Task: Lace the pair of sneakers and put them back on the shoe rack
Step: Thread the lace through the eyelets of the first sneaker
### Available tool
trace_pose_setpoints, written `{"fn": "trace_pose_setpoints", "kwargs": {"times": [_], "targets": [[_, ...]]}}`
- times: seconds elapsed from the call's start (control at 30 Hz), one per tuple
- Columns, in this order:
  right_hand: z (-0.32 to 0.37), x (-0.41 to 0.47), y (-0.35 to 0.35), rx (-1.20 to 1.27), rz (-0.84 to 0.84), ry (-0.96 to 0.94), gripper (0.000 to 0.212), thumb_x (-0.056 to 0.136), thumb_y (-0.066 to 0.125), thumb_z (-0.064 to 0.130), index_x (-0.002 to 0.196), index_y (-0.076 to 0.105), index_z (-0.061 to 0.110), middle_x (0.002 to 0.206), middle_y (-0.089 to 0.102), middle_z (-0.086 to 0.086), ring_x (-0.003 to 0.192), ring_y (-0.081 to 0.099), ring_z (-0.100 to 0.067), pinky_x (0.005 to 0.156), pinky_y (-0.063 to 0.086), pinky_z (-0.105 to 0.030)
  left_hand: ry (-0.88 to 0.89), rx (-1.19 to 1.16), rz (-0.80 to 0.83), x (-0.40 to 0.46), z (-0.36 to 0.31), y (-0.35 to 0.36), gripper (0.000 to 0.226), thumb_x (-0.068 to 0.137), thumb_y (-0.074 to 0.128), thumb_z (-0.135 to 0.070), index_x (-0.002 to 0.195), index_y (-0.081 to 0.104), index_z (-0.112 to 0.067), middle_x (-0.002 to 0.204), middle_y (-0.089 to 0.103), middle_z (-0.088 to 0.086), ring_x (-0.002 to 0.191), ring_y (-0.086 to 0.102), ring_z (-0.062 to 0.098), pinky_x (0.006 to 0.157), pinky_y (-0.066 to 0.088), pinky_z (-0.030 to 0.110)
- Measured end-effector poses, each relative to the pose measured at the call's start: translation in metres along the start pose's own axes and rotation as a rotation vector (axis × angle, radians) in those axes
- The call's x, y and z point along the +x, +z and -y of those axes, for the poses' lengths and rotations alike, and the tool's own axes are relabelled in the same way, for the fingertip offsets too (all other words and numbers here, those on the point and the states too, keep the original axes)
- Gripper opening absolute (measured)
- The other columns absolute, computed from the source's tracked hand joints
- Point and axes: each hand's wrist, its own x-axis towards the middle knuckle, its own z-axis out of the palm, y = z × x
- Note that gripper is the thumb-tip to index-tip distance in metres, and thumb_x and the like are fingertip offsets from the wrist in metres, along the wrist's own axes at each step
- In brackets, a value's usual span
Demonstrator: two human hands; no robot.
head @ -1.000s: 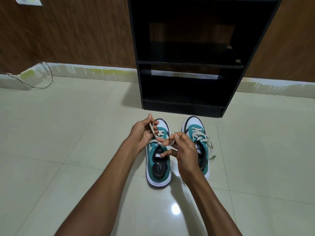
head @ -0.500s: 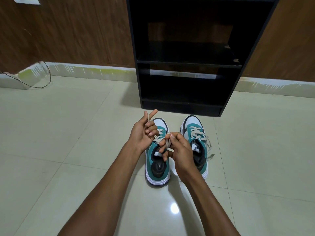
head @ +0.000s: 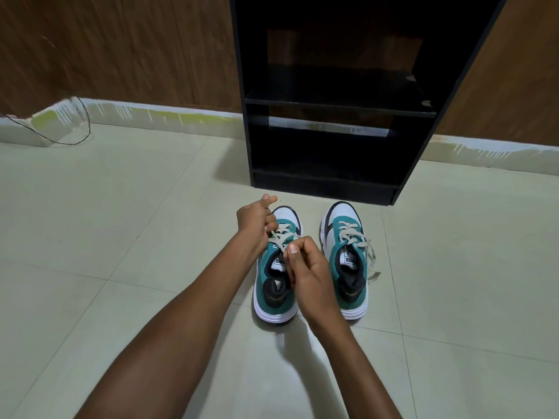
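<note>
Two teal, white and black sneakers stand side by side on the tiled floor, toes toward the black shoe rack [head: 332,104]. My left hand [head: 254,222] is closed on one end of the beige lace [head: 284,232] at the left side of the left sneaker [head: 276,285]. My right hand [head: 307,270] pinches the other end of that lace just above the tongue. The right sneaker [head: 348,267] is laced, with its lace ends hanging loose over its right side onto the floor.
The rack has two dark shelves, both bare, and stands against a brown wood-panelled wall [head: 121,46]. A thin black cable [head: 81,128] loops on the floor at the far left by the white skirting.
My left hand has closed into a fist and pulled its lace end left and down. My right hand has drawn back toward me, so the lace lies tighter over the left sneaker.
</note>
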Motion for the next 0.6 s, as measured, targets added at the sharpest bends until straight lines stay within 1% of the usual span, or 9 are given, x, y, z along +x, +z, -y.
{"fn": "trace_pose_setpoints", "kwargs": {"times": [0.07,0.17,0.23,0.3,0.4,0.5,0.53,0.6], "targets": [[-0.003,-0.004,0.005,-0.038,0.014,-0.039,0.023,0.101,0.047,0.029,0.079,0.048,0.023,0.072,0.050,0.014,0.069,0.043,-0.009,0.068,0.040,-0.030,0.011,0.030,-0.052,0.002,-0.001,0.001,0.024,0.103,0.053,-0.012,0.114,0.068,0.004,0.050,0.022,-0.005,0.037,0.020,0.008,0.035,0.020,0.021],[-0.005,-0.009,0.012,-0.041,-0.011,-0.041,0.024,0.101,0.046,0.031,0.081,0.048,0.017,0.072,0.051,0.015,0.070,0.045,-0.009,0.070,0.042,-0.035,0.005,0.060,-0.116,0.004,0.000,0.003,0.019,0.100,0.051,-0.003,0.105,0.069,-0.001,0.053,0.030,-0.002,0.039,0.020,0.009,0.037,0.020,0.022],[-0.003,-0.013,0.016,-0.056,-0.024,-0.048,0.025,0.101,0.044,0.033,0.081,0.047,0.017,0.070,0.052,0.016,0.068,0.044,-0.008,0.067,0.042,-0.037,-0.006,0.082,-0.144,0.007,0.000,0.003,0.020,0.098,0.050,0.001,0.101,0.069,-0.004,0.057,0.041,-0.001,0.041,0.022,0.009,0.039,0.021,0.022],[0.000,-0.016,0.018,-0.080,-0.030,-0.063,0.026,0.101,0.043,0.033,0.082,0.047,0.016,0.069,0.051,0.017,0.066,0.043,-0.007,0.066,0.041,-0.036,-0.005,0.114,-0.158,0.009,0.001,0.004,0.019,0.098,0.051,0.001,0.099,0.070,-0.003,0.062,0.051,0.000,0.041,0.023,0.009,0.038,0.022,0.022],[0.003,-0.018,0.017,-0.113,-0.029,-0.083,0.028,0.101,0.042,0.033,0.084,0.047,0.012,0.070,0.052,0.017,0.065,0.043,-0.005,0.065,0.041,-0.034,0.020,0.185,-0.200,0.012,0.004,0.007,0.018,0.099,0.055,-0.006,0.097,0.073,-0.004,0.065,0.051,0.003,0.039,0.025,0.010,0.036,0.023,0.022],[0.005,-0.020,0.016,-0.126,-0.032,-0.098,0.028,0.101,0.041,0.032,0.083,0.047,0.011,0.070,0.052,0.017,0.066,0.043,-0.006,0.066,0.043,-0.040,0.052,0.196,-0.221,0.013,0.009,0.010,0.019,0.100,0.056,-0.012,0.095,0.074,-0.004,0.065,0.049,0.005,0.039,0.027,0.010,0.036,0.025,0.021],[0.005,-0.021,0.015,-0.131,-0.039,-0.103,0.028,0.101,0.041,0.032,0.083,0.047,0.011,0.071,0.052,0.016,0.066,0.043,-0.006,0.066,0.043,-0.041,0.057,0.201,-0.229,0.013,0.010,0.011,0.020,0.100,0.057,-0.014,0.095,0.074,-0.005,0.063,0.048,0.003,0.039,0.027,0.010,0.036,0.026,0.021],[0.006,-0.022,0.016,-0.143,-0.056,-0.118,0.029,0.101,0.041,0.031,0.084,0.047,0.008,0.072,0.052,0.009,0.066,0.044,-0.012,0.067,0.043,-0.042,0.064,0.207,-0.239,0.011,0.011,0.012,0.021,0.101,0.057,-0.015,0.093,0.074,-0.006,0.061,0.047,0.000,0.038,0.029,0.010,0.037,0.028,0.022]]}}
